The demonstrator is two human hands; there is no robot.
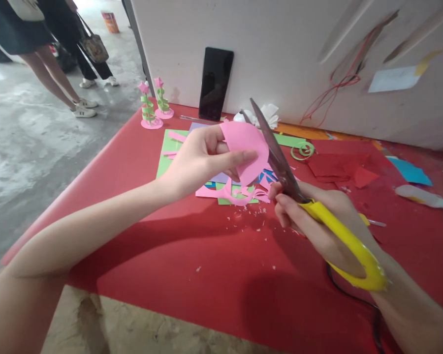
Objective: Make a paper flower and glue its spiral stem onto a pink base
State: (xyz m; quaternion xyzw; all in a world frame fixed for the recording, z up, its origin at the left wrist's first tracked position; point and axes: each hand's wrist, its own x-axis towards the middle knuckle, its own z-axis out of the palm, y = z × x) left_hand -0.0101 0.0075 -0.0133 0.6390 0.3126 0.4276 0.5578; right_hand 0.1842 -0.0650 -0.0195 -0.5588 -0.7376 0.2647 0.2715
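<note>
Between the thumb and fingers of my left hand is a piece of pink paper with a rounded right edge, raised above the table. My right hand grips a pair of scissors by its yellow handles. The dark blades are parted and point up and away, right beside the paper's curved edge; whether they touch it I cannot tell. Below the paper lie pink paper offcuts and tiny scraps, over green paper and purple sheets.
Two paper ornaments with green spirals and pink stars stand at the table's far left corner. A black phone leans on the white panel. Green strip curls, red paper and a glue bottle lie rightward. People stand at upper left.
</note>
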